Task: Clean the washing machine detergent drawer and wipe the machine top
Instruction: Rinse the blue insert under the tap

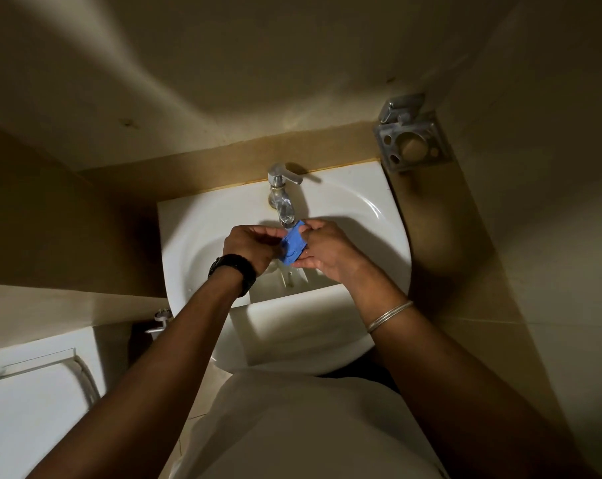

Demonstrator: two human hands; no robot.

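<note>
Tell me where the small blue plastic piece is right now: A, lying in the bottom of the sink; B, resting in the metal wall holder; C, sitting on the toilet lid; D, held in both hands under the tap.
D: the blue plastic piece is pinched between the left hand and right hand just below the tap, above the sink.

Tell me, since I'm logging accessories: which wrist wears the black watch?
The left wrist wears the black watch; the right wrist carries a thin silver bangle instead.

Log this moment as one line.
stage: rinsing | left hand and right hand: hold blue insert | under tap | over sink
</note>
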